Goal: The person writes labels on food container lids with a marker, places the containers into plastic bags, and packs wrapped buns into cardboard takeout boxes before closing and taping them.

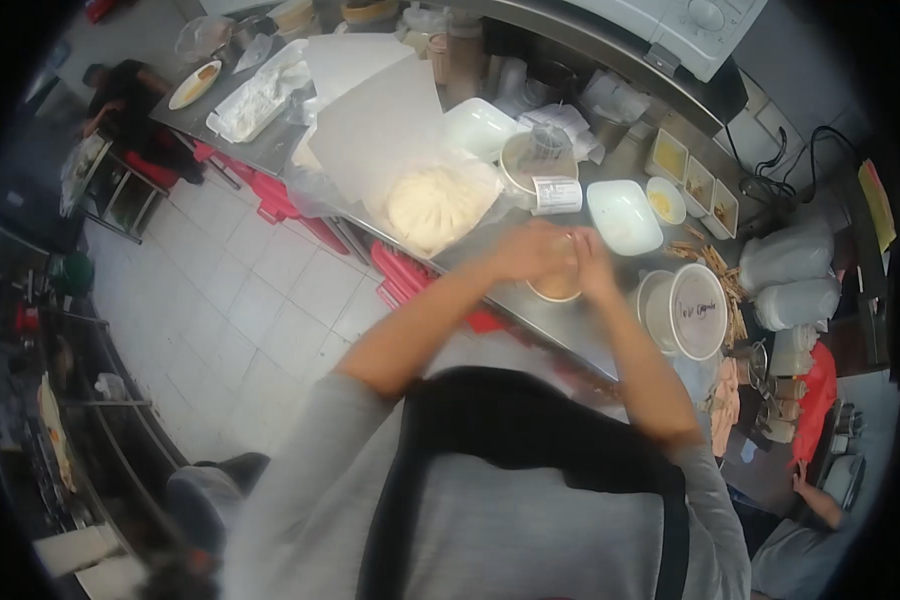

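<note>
My left hand (535,252) and my right hand (592,262) meet at the counter's front edge, fingers closed and close together. They are over a round tub with a pale rim (556,296) and a brownish inside. What the fingers hold, if anything, is hidden and slightly blurred. Left of them a large pleated bun (433,208) rests on white paper. Behind my hands stands a round container with a printed label (558,194), a clear cup on top. A white square dish (625,217) lies just beyond my right hand.
White lidded tubs (698,311) with handwriting stand to the right, near scattered wooden sticks (735,290). Small trays of ingredients (698,185) line the back. Paper sheets (370,110) cover the left part. Red stools (405,280) sit under the counter. Other people are at far left and lower right.
</note>
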A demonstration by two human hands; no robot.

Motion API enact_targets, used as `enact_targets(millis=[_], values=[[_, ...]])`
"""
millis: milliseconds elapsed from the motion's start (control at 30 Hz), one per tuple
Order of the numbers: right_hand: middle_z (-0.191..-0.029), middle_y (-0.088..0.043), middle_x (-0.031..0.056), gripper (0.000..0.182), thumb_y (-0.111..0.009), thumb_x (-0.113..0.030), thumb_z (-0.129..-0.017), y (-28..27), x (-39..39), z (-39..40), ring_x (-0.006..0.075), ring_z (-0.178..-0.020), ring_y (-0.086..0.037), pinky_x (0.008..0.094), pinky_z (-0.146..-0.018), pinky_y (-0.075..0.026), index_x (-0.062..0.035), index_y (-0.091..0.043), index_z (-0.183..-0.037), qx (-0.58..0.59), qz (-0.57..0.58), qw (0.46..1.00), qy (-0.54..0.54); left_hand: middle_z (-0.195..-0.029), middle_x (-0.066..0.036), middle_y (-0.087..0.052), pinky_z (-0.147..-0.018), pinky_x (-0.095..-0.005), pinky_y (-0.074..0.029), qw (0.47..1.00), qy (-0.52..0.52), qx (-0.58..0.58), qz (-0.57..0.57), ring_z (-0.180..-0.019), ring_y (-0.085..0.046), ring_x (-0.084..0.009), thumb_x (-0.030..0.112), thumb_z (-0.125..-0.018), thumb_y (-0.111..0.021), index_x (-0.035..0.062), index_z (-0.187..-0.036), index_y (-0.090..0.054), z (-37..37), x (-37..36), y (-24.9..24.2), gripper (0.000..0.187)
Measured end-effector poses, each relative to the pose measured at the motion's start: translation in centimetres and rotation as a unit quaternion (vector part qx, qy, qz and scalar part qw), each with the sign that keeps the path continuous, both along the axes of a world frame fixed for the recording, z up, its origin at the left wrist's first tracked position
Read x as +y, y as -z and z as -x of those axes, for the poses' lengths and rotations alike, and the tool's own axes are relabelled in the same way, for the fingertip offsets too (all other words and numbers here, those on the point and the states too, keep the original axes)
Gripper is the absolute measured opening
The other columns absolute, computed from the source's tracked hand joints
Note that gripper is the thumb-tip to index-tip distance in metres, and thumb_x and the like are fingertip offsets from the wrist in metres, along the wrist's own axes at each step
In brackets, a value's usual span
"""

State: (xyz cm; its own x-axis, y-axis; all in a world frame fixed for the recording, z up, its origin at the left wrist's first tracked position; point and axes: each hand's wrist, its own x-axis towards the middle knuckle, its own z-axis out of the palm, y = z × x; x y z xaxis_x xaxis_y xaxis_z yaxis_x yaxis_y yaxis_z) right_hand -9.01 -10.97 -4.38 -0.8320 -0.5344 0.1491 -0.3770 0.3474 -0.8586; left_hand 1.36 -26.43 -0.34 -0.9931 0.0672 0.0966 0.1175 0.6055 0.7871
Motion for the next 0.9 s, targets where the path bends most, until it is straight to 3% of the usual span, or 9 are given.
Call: enact_targets(millis=[100,200,267,333,400,500,600,733,900], values=[[-0.108,-0.058,0.0207,0.030,-0.043,-0.025,-0.094,-3.3,1.6,-1.3,0.0338,-0.100,-0.056,0.0419,-0.087,-0.042,-0.0035,-0.053,-0.112,0.166,-0.035,0.986,0.010,-0.129,-0.016,-0.047,-0.104,-0.0411,-0.031,0.987,-0.107,0.116,-0.032,-0.124,-0.039,-0.0359,0.023,-0.082,-0.057,0.0071,-0.128,-0.048,-1.0,-0.3,1.1,0.050],[-0.118,-0.054,0.0203,0.034,-0.049,-0.023,-0.089,-4.3,1.8,-4.6,0.0357,-0.111,-0.049,0.0420,-0.095,-0.039,-0.0040,-0.053,-0.117,0.285,-0.060,0.956,0.041,-0.133,-0.021,-0.043,-0.106,-0.0449,-0.028,0.957,-0.109,0.269,-0.003,-0.127,-0.034,-0.0406,0.019,-0.083,-0.051,0.0045,-0.129,-0.047,-1.2,1.8,1.4,0.048],[-0.131,-0.045,0.0167,0.047,-0.055,-0.025,-0.082,-2.9,1.9,-6.1,0.0354,-0.123,-0.039,0.0460,-0.099,-0.035,-0.0044,-0.049,-0.123,0.308,-0.124,0.942,-0.048,-0.137,-0.021,-0.039,-0.108,-0.0452,-0.025,0.964,-0.095,0.226,0.106,-0.130,-0.030,-0.0404,0.017,-0.084,-0.046,0.0018,-0.129,-0.045,-0.4,2.2,5.1,0.048],[-0.130,-0.045,0.0145,0.050,-0.055,-0.030,-0.083,-2.6,2.6,-5.7,0.0348,-0.127,-0.036,0.0428,-0.099,-0.036,-0.0099,-0.046,-0.128,0.462,-0.152,0.872,-0.050,-0.138,-0.026,-0.034,-0.110,-0.0473,-0.018,0.961,-0.125,0.230,0.095,-0.131,-0.025,-0.0437,0.017,-0.088,-0.041,-0.0050,-0.133,-0.036,-0.9,2.8,5.5,0.050],[-0.125,-0.049,0.0135,0.037,-0.057,-0.026,-0.082,-5.5,3.2,-7.2,0.0336,-0.123,-0.039,0.0425,-0.097,-0.036,-0.0090,-0.057,-0.115,0.392,-0.140,0.909,0.023,-0.142,-0.028,-0.026,-0.110,-0.0500,-0.012,0.950,-0.175,0.225,0.131,-0.132,-0.018,-0.0462,0.023,-0.093,-0.037,-0.0059,-0.138,-0.024,-0.8,3.3,7.2,0.055],[-0.116,-0.054,0.0120,0.023,-0.063,-0.018,-0.078,-11.1,6.9,-8.4,0.0316,-0.110,-0.049,0.0416,-0.090,-0.042,-0.0083,-0.064,-0.099,0.391,0.043,0.916,-0.076,-0.146,-0.029,-0.014,-0.111,-0.0505,-0.006,0.947,-0.218,0.214,0.102,-0.135,-0.008,-0.0450,0.026,-0.095,-0.036,-0.0063,-0.141,-0.013,-1.1,4.1,7.6,0.060],[-0.103,-0.058,0.0089,0.014,-0.067,-0.005,-0.071,-16.4,13.8,-9.6,0.0262,-0.094,-0.056,0.0367,-0.079,-0.047,-0.0091,-0.067,-0.085,0.354,0.154,0.922,-0.019,-0.149,-0.024,-0.004,-0.112,-0.0443,-0.001,0.940,-0.307,0.149,-0.021,-0.138,-0.002,-0.0358,0.037,-0.095,-0.038,-0.0028,-0.143,-0.006,-1.5,6.2,6.9,0.070],[-0.087,-0.059,0.0077,0.018,-0.063,0.006,-0.069,-22.0,29.4,-7.3,0.0216,-0.081,-0.058,0.0294,-0.072,-0.048,-0.0061,-0.065,-0.082,0.521,0.081,0.810,0.257,-0.150,-0.021,-0.003,-0.112,-0.0415,-0.005,0.912,-0.350,0.210,-0.050,-0.139,-0.004,-0.0326,0.034,-0.096,-0.039,-0.0010,-0.144,-0.005,-4.1,8.4,2.9,0.068],[-0.081,-0.062,0.0033,0.009,-0.064,0.001,-0.077,-20.6,52.4,-0.9,0.0107,-0.074,-0.060,0.0248,-0.065,-0.049,-0.0022,-0.065,-0.085,0.381,0.224,0.764,0.469,-0.149,-0.018,-0.007,-0.110,-0.0412,-0.015,0.889,-0.385,0.248,-0.031,-0.137,-0.014,-0.0292,0.024,-0.096,-0.036,-0.0019,-0.140,-0.021,-7.9,15.5,-5.7,0.053]])
